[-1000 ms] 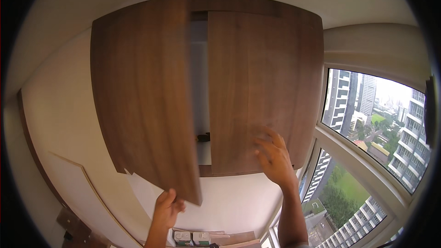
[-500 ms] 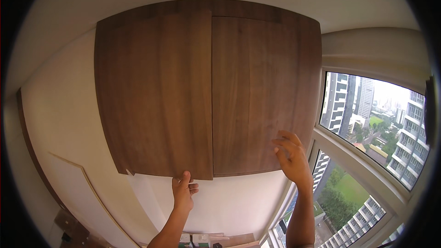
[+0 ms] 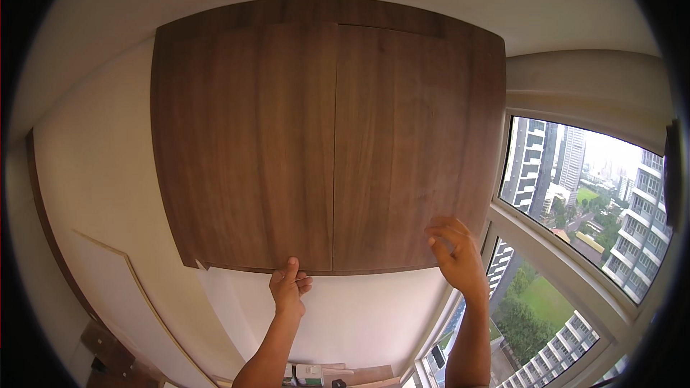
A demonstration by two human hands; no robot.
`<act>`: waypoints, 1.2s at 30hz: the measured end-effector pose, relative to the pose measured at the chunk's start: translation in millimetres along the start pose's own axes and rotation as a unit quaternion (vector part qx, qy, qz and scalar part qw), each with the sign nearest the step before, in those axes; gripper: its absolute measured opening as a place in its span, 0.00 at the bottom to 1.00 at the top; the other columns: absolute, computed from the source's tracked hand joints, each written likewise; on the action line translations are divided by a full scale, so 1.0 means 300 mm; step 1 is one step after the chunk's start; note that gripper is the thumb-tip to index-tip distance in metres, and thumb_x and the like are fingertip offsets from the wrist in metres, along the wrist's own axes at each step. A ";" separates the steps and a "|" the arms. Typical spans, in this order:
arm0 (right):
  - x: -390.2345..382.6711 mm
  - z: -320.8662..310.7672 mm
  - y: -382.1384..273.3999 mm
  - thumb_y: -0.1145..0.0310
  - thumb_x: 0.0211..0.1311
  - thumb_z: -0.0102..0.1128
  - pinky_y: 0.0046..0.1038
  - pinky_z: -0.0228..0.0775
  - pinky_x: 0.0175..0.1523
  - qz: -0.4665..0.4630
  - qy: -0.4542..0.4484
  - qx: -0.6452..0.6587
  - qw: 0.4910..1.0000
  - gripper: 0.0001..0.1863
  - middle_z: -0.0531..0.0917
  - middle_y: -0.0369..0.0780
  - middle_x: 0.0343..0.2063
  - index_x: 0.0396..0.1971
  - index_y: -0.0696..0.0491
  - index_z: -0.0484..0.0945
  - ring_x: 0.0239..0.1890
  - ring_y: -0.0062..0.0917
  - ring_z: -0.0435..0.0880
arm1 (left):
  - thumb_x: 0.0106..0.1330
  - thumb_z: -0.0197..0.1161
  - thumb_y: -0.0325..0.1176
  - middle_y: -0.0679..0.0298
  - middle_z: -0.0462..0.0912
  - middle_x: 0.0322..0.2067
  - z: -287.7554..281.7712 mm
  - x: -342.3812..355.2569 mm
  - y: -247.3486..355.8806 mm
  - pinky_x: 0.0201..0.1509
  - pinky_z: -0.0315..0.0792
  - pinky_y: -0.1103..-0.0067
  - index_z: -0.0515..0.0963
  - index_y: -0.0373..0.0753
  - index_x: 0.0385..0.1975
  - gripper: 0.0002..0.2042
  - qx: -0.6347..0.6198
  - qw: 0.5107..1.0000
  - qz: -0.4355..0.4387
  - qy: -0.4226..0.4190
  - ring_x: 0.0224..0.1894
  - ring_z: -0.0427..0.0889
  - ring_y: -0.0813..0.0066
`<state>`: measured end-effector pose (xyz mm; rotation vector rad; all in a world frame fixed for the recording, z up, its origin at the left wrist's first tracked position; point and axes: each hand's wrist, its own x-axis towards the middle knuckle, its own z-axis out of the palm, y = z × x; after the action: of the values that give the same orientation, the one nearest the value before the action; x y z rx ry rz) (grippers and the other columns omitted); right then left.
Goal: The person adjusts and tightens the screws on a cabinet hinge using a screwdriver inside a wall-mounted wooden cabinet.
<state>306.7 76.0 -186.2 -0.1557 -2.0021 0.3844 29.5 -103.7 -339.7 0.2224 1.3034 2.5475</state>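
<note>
Two brown wood-grain doors front a wall cabinet hung up high. My left hand (image 3: 289,289) is at the lower edge of the left cabinet door (image 3: 244,151), thumb pointing up against its front and the other fingers curled at the edge. That door sits level with the right cabinet door (image 3: 406,144), with only a thin seam between them. In front of the right door's lower right part, my right hand (image 3: 458,259) is raised with bent fingers apart and nothing in it. Whether its fingertips touch the door, I cannot tell.
A window (image 3: 582,194) with pale frames, looking onto tall buildings and greenery, runs along the right. Below the cabinet is a white wall (image 3: 366,316), with boxes (image 3: 309,372) and small items at the bottom. A pale panel (image 3: 136,302) stands at the lower left.
The left door, which stuck out a little at its lower edge, has swung in flush with the right one. My left hand moved along with it; the right hand dropped slightly.
</note>
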 end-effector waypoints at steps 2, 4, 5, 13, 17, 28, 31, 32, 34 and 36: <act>-0.001 0.007 0.000 0.77 0.60 0.60 0.36 0.73 0.58 -0.009 -0.006 0.012 1.000 0.10 0.85 0.48 0.47 0.40 0.61 0.84 0.51 0.42 0.83 | 0.61 0.75 0.55 0.63 0.80 0.28 0.005 0.001 -0.004 0.29 0.78 0.79 0.71 0.41 0.36 0.25 0.001 1.000 0.004 0.004 0.25 0.82 0.73; 0.000 0.016 -0.004 0.77 0.60 0.60 0.36 0.73 0.57 -0.018 -0.009 0.024 1.000 0.10 0.85 0.48 0.46 0.40 0.62 0.84 0.50 0.42 0.84 | 0.62 0.74 0.56 0.64 0.80 0.26 0.015 0.002 0.001 0.29 0.78 0.79 0.73 0.41 0.35 0.24 0.004 1.000 0.010 0.006 0.24 0.82 0.74; -0.004 0.018 -0.008 0.76 0.61 0.59 0.38 0.74 0.57 -0.009 -0.015 0.021 1.000 0.09 0.85 0.48 0.46 0.39 0.62 0.84 0.50 0.44 0.84 | 0.63 0.73 0.56 0.63 0.81 0.27 0.017 -0.003 0.003 0.28 0.78 0.79 0.73 0.41 0.35 0.24 0.010 1.000 0.002 0.004 0.24 0.82 0.74; -0.061 0.002 -0.014 0.76 0.61 0.58 0.38 0.76 0.56 0.019 -0.025 0.032 0.999 0.10 0.86 0.49 0.45 0.39 0.62 0.85 0.49 0.44 0.85 | 0.64 0.71 0.58 0.61 0.82 0.29 -0.009 -0.033 -0.017 0.31 0.79 0.79 0.74 0.40 0.37 0.25 0.020 0.999 -0.011 -0.034 0.26 0.83 0.73; -0.084 -0.023 -0.036 0.74 0.62 0.60 0.40 0.75 0.55 0.005 -0.025 0.028 0.999 0.09 0.85 0.49 0.44 0.37 0.61 0.84 0.48 0.47 0.84 | 0.66 0.70 0.55 0.61 0.85 0.34 -0.023 -0.059 -0.070 0.33 0.79 0.76 0.76 0.42 0.40 0.21 0.042 0.995 -0.030 -0.081 0.29 0.85 0.71; -0.161 0.124 0.128 0.75 0.64 0.62 0.33 0.76 0.48 0.074 -0.062 0.015 0.995 0.06 0.87 0.46 0.37 0.37 0.61 0.84 0.40 0.39 0.87 | 0.78 0.56 0.39 0.55 0.87 0.46 0.039 -0.063 -0.115 0.46 0.80 0.72 0.78 0.36 0.51 0.13 0.029 0.978 -0.071 -0.193 0.41 0.86 0.68; -0.180 0.165 0.162 0.73 0.66 0.62 0.33 0.75 0.49 0.103 -0.104 0.022 0.989 0.08 0.87 0.46 0.37 0.39 0.61 0.85 0.40 0.39 0.87 | 0.78 0.56 0.37 0.55 0.86 0.46 0.051 -0.063 -0.123 0.47 0.79 0.72 0.78 0.34 0.51 0.13 0.013 0.978 -0.072 -0.197 0.43 0.86 0.67; -0.188 0.169 0.174 0.73 0.66 0.62 0.33 0.75 0.49 0.105 -0.110 0.021 0.988 0.08 0.87 0.46 0.37 0.39 0.61 0.85 0.40 0.39 0.87 | 0.78 0.56 0.37 0.55 0.86 0.46 0.063 -0.069 -0.125 0.47 0.79 0.72 0.78 0.34 0.51 0.13 0.012 0.978 -0.076 -0.193 0.43 0.86 0.67; -0.217 0.173 0.186 0.72 0.67 0.61 0.33 0.75 0.48 0.110 -0.123 0.020 0.986 0.09 0.87 0.46 0.37 0.40 0.61 0.85 0.40 0.39 0.87 | 0.78 0.55 0.36 0.54 0.86 0.46 0.079 -0.087 -0.124 0.47 0.79 0.71 0.78 0.33 0.51 0.13 -0.020 0.977 -0.056 -0.206 0.43 0.86 0.66; -0.233 0.166 0.171 0.71 0.68 0.61 0.33 0.76 0.49 0.125 -0.134 0.017 0.983 0.09 0.88 0.47 0.37 0.40 0.61 0.85 0.40 0.39 0.87 | 0.78 0.55 0.34 0.54 0.86 0.46 0.096 -0.086 -0.110 0.47 0.80 0.71 0.78 0.33 0.50 0.12 -0.035 0.977 -0.062 -0.203 0.44 0.86 0.65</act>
<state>290.4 95.0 -283.0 -0.3517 -2.2467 0.6263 67.1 -70.9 -350.1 0.5912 1.0340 2.2798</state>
